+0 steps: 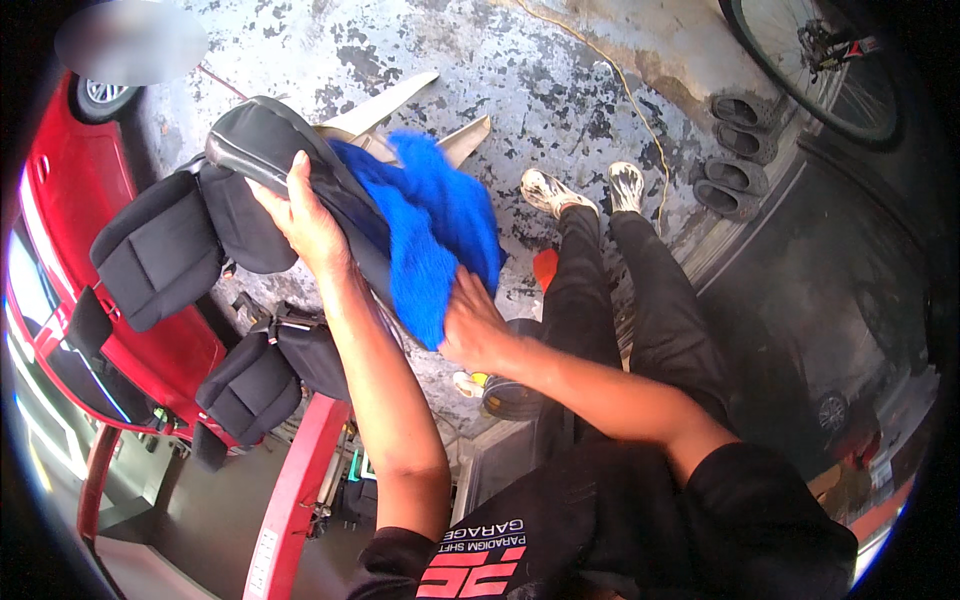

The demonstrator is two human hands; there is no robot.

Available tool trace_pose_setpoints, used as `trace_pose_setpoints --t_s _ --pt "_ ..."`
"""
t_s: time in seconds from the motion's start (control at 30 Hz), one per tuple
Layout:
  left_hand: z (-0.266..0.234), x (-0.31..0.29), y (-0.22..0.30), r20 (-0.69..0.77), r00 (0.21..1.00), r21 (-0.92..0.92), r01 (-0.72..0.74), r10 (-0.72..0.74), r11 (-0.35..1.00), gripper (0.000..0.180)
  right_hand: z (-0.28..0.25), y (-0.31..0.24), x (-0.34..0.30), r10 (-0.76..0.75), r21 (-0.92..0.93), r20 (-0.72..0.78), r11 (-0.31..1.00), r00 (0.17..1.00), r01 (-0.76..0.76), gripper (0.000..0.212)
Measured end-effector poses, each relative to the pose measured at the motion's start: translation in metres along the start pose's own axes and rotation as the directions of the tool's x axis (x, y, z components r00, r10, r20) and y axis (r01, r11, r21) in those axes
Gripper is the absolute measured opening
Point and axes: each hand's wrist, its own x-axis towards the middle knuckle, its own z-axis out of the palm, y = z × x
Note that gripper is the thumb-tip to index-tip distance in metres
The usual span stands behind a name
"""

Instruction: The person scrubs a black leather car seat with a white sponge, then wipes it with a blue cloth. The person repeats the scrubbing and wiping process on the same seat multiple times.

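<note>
A long black car interior piece [262,128], its near end rounded and glossy along one edge, is tilted up in front of me; I cannot tell its exact kind. My left hand [308,222] grips that end, thumb on top and fingers underneath. Over its right side hangs a bright blue cloth [425,215], its upper part blurred by motion. My right hand [473,325] is closed on the cloth's lower part and presses it toward the piece. The cloth hides much of the piece's lower end.
Black car seats [160,250] stand at left before a red car [75,170]. A red post [295,500] rises at lower left. Pale trim strips [385,105] lie beyond the piece. A black bucket [515,385] is by my legs. Dark clogs [745,125] and a bicycle wheel [870,100] are at right.
</note>
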Motion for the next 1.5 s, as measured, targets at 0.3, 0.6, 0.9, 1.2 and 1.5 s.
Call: trace_pose_setpoints --t_s 0.3,0.6,0.9,1.2,1.5 --pt "-0.004 0.001 -0.002 -0.003 0.999 0.046 -0.032 0.032 0.998 0.087 -0.036 0.046 -0.077 0.111 0.491 0.436 0.803 0.893 -0.339 0.037" --pt "0.022 0.03 0.057 0.832 0.527 0.526 -0.849 0.172 0.057 0.082 -0.144 0.107 -0.136 0.132 0.809 0.587 -0.122 0.799 -0.574 0.098" --pt "-0.024 0.092 0.125 0.879 0.259 0.36 -0.912 -0.401 0.198 0.073 -0.188 0.058 -0.125 0.253 0.809 0.549 0.076 0.796 -0.582 0.104" --pt "-0.053 0.055 0.099 0.944 0.32 0.314 -0.946 0.08 0.081 0.063 -0.201 0.055 -0.068 0.255 0.855 0.404 0.236 0.878 -0.462 0.086" --pt "-0.098 0.053 0.124 0.938 0.345 0.34 -0.935 0.04 0.101 0.071 -0.235 -0.012 -0.059 0.283 0.737 0.43 0.438 0.857 -0.515 0.09"
